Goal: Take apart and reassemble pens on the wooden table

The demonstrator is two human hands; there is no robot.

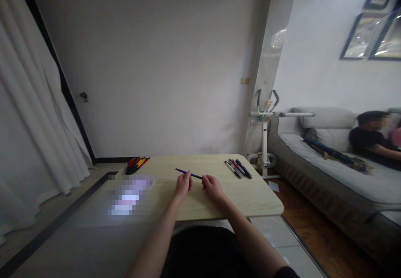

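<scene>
Your forearms reach forward and angle inward over the pale table (200, 207), hands curled and slightly apart. Your left hand (183, 183) pinches a dark blue pen (196, 175) partway along and your right hand (214, 187) grips its right end, so the pen spans the gap, slanting down to the right.

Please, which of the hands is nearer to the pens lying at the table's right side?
Right. The right hand is left of the pens; the left hand is farther left.
</scene>
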